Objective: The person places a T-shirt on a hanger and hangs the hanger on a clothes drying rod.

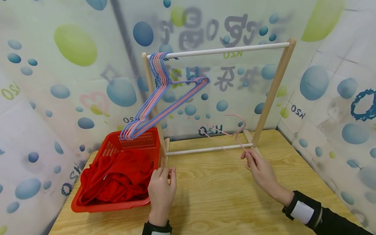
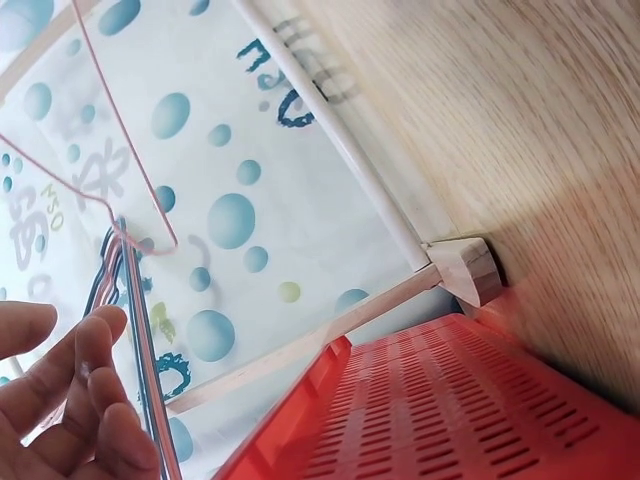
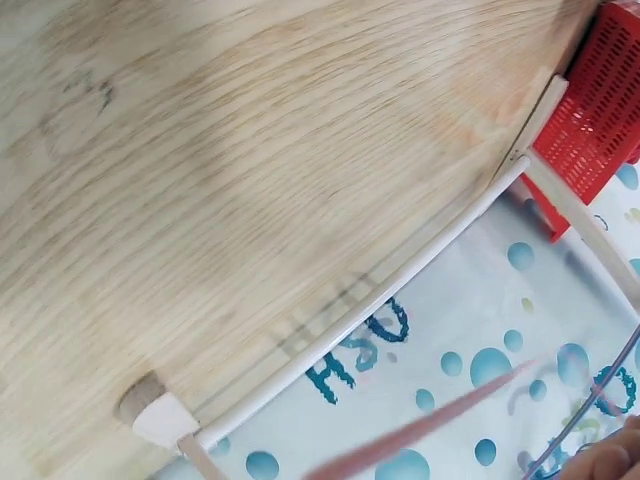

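My right hand (image 1: 262, 173) pinches one end of a pink clothes hanger (image 1: 236, 134) between thumb and fingers, near the rack's right foot. The hanger's hook points up and its far part looks blurred; a blurred pink stretch of the hanger (image 3: 420, 430) also crosses the right wrist view. Beside the basket's right side, my left hand (image 1: 161, 191) has loosely bent fingers and holds nothing. Several blue and pink hangers (image 1: 160, 83) hang bunched at the left end of the rack's white top rail (image 1: 223, 51). Red cloth (image 1: 120, 176) lies heaped in a red plastic basket (image 1: 111, 207).
The rack has wooden side posts (image 1: 274, 94) and a white lower bar (image 1: 208, 149) close to the table. The wooden table (image 1: 211, 199) meets patterned curtains (image 1: 326, 104) behind and at the sides. The basket stands against the rack's left post.
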Demonstrator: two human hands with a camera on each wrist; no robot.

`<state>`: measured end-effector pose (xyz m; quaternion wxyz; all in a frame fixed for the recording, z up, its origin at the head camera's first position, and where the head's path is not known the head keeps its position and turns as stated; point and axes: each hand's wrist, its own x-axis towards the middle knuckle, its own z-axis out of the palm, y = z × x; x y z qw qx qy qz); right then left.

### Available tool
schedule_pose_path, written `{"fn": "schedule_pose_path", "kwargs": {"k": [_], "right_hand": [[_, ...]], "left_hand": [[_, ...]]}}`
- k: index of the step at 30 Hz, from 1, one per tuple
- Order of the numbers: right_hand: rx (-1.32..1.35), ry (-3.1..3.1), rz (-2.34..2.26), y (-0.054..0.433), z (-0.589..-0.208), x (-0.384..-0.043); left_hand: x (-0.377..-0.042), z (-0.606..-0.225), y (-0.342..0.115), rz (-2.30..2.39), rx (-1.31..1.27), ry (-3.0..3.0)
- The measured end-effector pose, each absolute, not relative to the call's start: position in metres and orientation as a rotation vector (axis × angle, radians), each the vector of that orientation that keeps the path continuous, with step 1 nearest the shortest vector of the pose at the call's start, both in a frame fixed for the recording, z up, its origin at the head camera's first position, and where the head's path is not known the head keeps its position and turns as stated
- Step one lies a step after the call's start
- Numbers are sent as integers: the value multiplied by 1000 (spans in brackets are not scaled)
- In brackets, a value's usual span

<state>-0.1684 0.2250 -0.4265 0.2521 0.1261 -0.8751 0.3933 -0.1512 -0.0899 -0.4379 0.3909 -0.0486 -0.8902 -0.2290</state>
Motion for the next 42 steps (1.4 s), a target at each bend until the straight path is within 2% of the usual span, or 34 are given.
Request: {"fn": "schedule_pose_path", "kwargs": {"k": [11, 42], "right_hand": [[551, -2255, 649, 223, -437, -161], [459, -2149, 734, 236, -453, -151]], "left_hand": [[-151, -437, -90, -564, -118, -2240], [-146, -434, -94, -542, -98, -2202]]}}
